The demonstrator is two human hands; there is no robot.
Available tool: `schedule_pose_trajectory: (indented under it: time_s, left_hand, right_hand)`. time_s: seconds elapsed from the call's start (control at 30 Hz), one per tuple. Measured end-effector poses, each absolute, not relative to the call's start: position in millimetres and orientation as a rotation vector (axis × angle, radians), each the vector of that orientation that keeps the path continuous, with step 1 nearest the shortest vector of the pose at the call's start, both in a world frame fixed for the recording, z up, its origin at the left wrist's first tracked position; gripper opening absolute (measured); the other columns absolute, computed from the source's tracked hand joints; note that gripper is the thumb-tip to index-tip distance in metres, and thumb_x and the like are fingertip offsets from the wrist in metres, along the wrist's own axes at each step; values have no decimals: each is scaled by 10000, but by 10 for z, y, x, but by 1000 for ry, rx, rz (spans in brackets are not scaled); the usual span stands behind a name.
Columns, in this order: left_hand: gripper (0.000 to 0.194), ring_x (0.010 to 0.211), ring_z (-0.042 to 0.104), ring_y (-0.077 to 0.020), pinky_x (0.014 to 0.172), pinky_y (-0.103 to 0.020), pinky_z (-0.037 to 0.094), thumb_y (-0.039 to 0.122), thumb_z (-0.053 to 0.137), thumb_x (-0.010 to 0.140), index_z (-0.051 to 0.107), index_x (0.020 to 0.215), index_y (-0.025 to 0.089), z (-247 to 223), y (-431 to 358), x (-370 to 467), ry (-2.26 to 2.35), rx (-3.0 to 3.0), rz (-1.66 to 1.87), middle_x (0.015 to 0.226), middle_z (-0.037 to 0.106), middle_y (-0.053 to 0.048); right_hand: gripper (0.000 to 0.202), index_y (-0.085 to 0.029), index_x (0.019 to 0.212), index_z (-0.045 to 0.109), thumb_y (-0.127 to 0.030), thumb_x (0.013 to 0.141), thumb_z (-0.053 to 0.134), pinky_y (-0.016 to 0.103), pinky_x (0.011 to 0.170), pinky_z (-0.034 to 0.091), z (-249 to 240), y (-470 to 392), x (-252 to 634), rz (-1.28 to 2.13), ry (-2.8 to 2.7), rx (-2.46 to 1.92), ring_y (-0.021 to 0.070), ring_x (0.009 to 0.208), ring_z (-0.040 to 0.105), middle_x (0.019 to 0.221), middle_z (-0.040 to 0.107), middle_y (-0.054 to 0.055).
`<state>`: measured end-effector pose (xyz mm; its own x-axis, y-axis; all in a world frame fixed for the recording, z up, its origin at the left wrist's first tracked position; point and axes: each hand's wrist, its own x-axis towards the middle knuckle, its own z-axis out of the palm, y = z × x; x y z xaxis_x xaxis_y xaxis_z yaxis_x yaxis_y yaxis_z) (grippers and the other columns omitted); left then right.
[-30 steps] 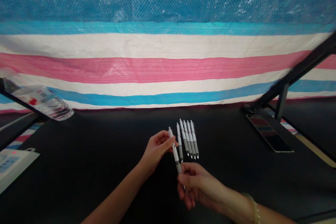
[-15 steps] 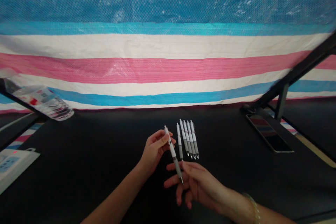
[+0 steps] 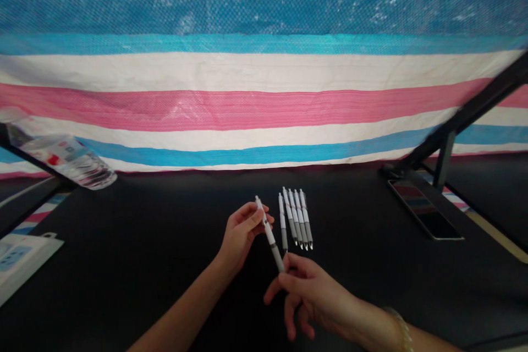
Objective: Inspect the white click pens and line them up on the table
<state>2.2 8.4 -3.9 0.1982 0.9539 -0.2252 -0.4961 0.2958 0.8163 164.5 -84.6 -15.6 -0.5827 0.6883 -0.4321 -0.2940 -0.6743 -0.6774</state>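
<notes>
Approx. 6 pens (image 3: pixel 296 219), 1 ph. (image 3: pixel 425 210)

Dim, soft light leaves a black table (image 3: pixel 144 242) deeply dark, white glare flecking the striped sheet (image 3: pixel 264 110) behind it and reddish reflections crossing the phone (image 3: pixel 424 209) at its right; a bottle (image 3: pixel 78 162) at its left appears blurred and stretched.

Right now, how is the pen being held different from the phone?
The held pen is white with a grey lower part; the phone has a dark, shiny face and a pale rim. The held pen is thin; the phone is wide and flat. The held pen is pinched at a slant; the phone lies on the black table. Both are longer than they are wide.
</notes>
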Motion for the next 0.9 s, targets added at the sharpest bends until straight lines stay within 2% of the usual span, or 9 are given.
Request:
schedule_pose_trajectory:
  time_s: [0.1,0.2,0.27,0.33,0.4,0.53,0.67,0.77,0.9]
  left_hand:
    - [262,655,658,-148,638,-232,530,323,887,671,759,791,128,-39,81,24,840,681,1126,682,723,-54]
    - [259,658,659,-148,640,-232,528,326,881,680,759,796,130,-43,78,22,849,689,1133,682,724,-54]
    - [261,657,661,-149,643,-237,530,330,881,680,757,795,132,-42,78,21,850,691,1132,682,725,-53]
    - [271,647,658,-150,635,-241,528,335,886,670,755,793,132,-36,78,21,849,691,1127,678,724,-52]
    - [276,643,657,-150,633,-241,528,334,889,664,755,793,131,-29,79,21,852,690,1129,678,724,-51]
    - [271,655,661,-151,644,-241,531,326,887,664,755,793,127,-19,83,20,855,683,1140,686,729,-56]
    - [255,658,661,-154,645,-243,529,315,882,672,756,791,128,-24,82,19,853,684,1143,686,727,-56]
    - [251,648,656,-154,642,-246,527,318,877,680,755,791,129,-36,79,20,851,688,1144,678,722,-54]
    - [240,656,657,-153,644,-242,529,312,873,688,755,792,131,-55,81,19,848,691,1147,686,724,-55]
  right_hand:
    - [470,-163,948,463,-572,863,679,134,350,408,-171,-853,1642,2240,-731,-920,135,511,695,985,736,152]
    - [521,-133,1062,506,-620,899,589,167,380,471,-187,-860,1646,2292,-676,-861,160,565,722,1079,719,192]
    - [496,-155,1064,486,-594,886,631,152,357,446,-186,-861,1649,2300,-701,-868,158,558,723,1126,707,181]
    - [470,-168,998,469,-558,862,693,128,334,403,-182,-862,1649,2271,-750,-895,136,517,704,1092,714,154]
    - [464,-153,953,486,-564,869,684,131,346,414,-182,-863,1647,2257,-756,-892,126,503,690,1024,723,152]
    - [518,-118,1058,534,-618,922,561,189,403,495,-201,-869,1645,2317,-659,-832,171,577,721,1031,720,178]
    - [461,-192,996,443,-590,885,647,179,373,463,-221,-872,1644,2286,-696,-868,151,507,688,969,718,96]
    - [485,-171,949,464,-621,880,632,193,398,477,-215,-866,1639,2272,-693,-862,141,494,669,874,700,83]
    - [534,-149,1015,487,-658,885,584,203,394,481,-189,-858,1640,2304,-668,-850,146,498,678,945,704,115]
